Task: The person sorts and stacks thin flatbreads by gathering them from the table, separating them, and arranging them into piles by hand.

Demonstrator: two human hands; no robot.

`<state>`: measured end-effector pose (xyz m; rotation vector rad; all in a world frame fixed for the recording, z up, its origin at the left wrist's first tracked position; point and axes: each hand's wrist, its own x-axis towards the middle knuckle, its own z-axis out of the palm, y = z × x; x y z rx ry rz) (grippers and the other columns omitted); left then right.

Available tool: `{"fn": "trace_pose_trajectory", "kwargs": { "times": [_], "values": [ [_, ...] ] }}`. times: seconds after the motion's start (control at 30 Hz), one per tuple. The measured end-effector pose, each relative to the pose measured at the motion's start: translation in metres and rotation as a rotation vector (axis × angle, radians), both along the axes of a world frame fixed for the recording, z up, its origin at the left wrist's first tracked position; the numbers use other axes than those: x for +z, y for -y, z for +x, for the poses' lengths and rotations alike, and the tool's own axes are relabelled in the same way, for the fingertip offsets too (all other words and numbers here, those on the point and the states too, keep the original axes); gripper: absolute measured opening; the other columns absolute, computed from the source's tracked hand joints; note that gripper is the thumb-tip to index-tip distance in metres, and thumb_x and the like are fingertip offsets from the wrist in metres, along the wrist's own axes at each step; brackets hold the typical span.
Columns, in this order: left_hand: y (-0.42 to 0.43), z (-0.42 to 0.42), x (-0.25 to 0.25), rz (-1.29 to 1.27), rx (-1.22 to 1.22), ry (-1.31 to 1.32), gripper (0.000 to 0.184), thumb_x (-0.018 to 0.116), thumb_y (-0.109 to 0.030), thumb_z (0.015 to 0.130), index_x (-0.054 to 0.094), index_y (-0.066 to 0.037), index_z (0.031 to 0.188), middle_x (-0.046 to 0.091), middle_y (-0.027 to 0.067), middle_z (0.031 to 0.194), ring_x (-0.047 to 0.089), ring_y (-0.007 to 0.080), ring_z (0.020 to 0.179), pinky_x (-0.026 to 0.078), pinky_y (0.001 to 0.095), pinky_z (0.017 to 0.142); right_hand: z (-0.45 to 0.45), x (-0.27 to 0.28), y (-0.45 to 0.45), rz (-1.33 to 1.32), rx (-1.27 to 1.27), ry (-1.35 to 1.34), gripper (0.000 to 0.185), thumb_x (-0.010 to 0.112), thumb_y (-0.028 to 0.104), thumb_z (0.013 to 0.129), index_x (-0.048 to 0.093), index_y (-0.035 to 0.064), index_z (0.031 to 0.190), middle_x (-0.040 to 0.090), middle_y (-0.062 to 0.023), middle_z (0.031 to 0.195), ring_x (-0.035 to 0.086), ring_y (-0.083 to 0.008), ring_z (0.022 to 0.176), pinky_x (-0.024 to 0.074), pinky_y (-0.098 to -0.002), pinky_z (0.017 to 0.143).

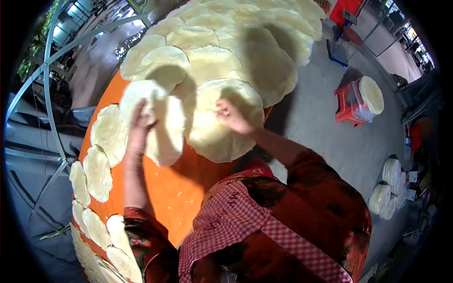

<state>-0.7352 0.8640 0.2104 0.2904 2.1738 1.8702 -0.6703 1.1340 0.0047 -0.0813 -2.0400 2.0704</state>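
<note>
Round pale flatbreads lie overlapping on an orange table [172, 188]. My left hand [143, 119] is closed on a flatbread [167, 137] at the left middle of the view, with its fingers curled against the surface. To the right, my right hand [229, 114] is over a large flatbread [224, 144], its fingers pressed together; whether anything is pinched between them is too small to make out. More flatbreads [214, 63] spread across the far part of the table, and smaller ones [97, 172] run along its left edge.
A red stool [343, 104] stands on the grey floor at the right, with a round flatbread stack [371, 95] by it. Several bagged stacks [380, 199] sit lower right. Metal bars [47, 94] cross the left side. A blue scale [337, 53] is at the upper right.
</note>
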Motion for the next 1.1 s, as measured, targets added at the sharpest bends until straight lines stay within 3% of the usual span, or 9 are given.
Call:
{"fn": "trace_pose_trajectory", "kwargs": {
  "times": [0.1,0.3,0.43,0.53,0.7,0.83,0.93,1.03,1.1],
  "values": [
    [-0.009,0.031,-0.046,-0.183,-0.163,-0.148,0.052,0.058,-0.006,0.087,0.042,-0.005,0.136,0.043,0.0096,0.14,0.045,0.0238,0.124,0.042,0.0353,0.099,-0.008,0.004,0.024,-0.348,0.131,0.49,0.058,0.074,0.033,0.079,0.047,0.0038,0.121,0.055,-0.0078,0.109,0.057,-0.0157,0.085,0.0482,-0.0286,0.07],
    [0.139,0.134,-0.191,-0.907,0.485,-0.37,0.032,0.059,-0.015,0.089,0.055,0.002,0.115,0.053,0.0223,0.119,0.051,0.0382,0.109,0.042,0.0417,0.092,-0.065,-0.027,0.044,0.12,-0.101,0.398,0.051,0.076,0.034,0.073,0.058,-0.0007,0.105,0.064,-0.012,0.092,0.061,-0.0224,0.085,0.0508,-0.0355,0.072],
    [0.18,0.204,-0.237,-1.339,0.526,-0.48,0.034,0.051,-0.024,0.092,0.054,-0.004,0.118,0.049,0.0219,0.125,0.046,0.0399,0.114,0.039,0.0482,0.093,-0.129,-0.034,0.065,0.692,-0.189,0.409,0.041,0.074,0.03,0.074,0.059,-0.0002,0.098,0.064,-0.014,0.093,0.062,-0.0275,0.089,0.0497,-0.0382,0.077],
    [0.181,0.206,-0.232,-1.305,0.511,-0.476,0.037,0.05,-0.021,0.087,0.053,-0.005,0.12,0.045,0.0222,0.132,0.043,0.0396,0.12,0.036,0.0493,0.097,-0.209,-0.087,0.08,0.935,-0.435,0.38,0.025,0.068,0.025,0.076,0.065,0.0011,0.081,0.065,-0.012,0.086,0.063,-0.0304,0.084,0.05,-0.0402,0.074],
    [0.182,0.207,-0.224,-1.23,0.549,-0.385,0.039,0.052,-0.018,0.084,0.052,-0.005,0.12,0.044,0.0219,0.132,0.04,0.0406,0.12,0.033,0.0501,0.1,-0.255,-0.072,0.064,0.952,-0.227,0.061,0.015,0.068,0.022,0.067,0.066,0.0096,0.06,0.067,-0.0016,0.068,0.064,-0.0285,0.063,0.0498,-0.0444,0.057],
    [0.187,0.205,-0.224,-1.156,0.584,-0.4,0.039,0.054,-0.018,0.083,0.052,-0.006,0.12,0.044,0.0212,0.131,0.041,0.0417,0.12,0.033,0.0516,0.099,-0.222,0.052,0.096,1.431,-0.452,0.211,0.044,0.061,0.021,0.075,0.056,-0.0009,0.114,0.058,-0.022,0.114,0.056,-0.0362,0.105,0.0463,-0.0469,0.087],
    [0.198,0.202,-0.226,-1.114,0.587,-0.419,0.04,0.056,-0.019,0.082,0.052,-0.006,0.119,0.045,0.0212,0.131,0.041,0.0421,0.119,0.034,0.0526,0.098,-0.256,-0.012,0.152,1.295,-0.362,-0.376,0.061,0.061,0.031,0.081,0.039,0.0015,0.13,0.041,-0.0264,0.135,0.045,-0.0366,0.119,0.0418,-0.0511,0.091],
    [0.207,0.209,-0.238,-1.055,0.569,-0.377,0.042,0.058,-0.025,0.083,0.053,-0.006,0.12,0.045,0.0218,0.131,0.042,0.0427,0.119,0.034,0.0538,0.096,-0.283,-0.074,0.284,0.882,-0.015,-0.333,0.02,0.068,0.022,0.074,0.057,0.0063,0.079,0.062,-0.0125,0.072,0.06,-0.0315,0.071,0.0473,-0.0433,0.066],
    [0.214,0.21,-0.244,-1.029,0.554,-0.324,0.044,0.059,-0.028,0.082,0.054,-0.007,0.121,0.044,0.0219,0.132,0.041,0.0429,0.12,0.033,0.0542,0.096,-0.273,-0.035,0.356,0.678,0.124,0.044,0.028,0.073,0.026,0.069,0.06,0.0035,0.079,0.063,-0.0116,0.075,0.059,-0.0266,0.07,0.0478,-0.0395,0.066]
  ]
}}
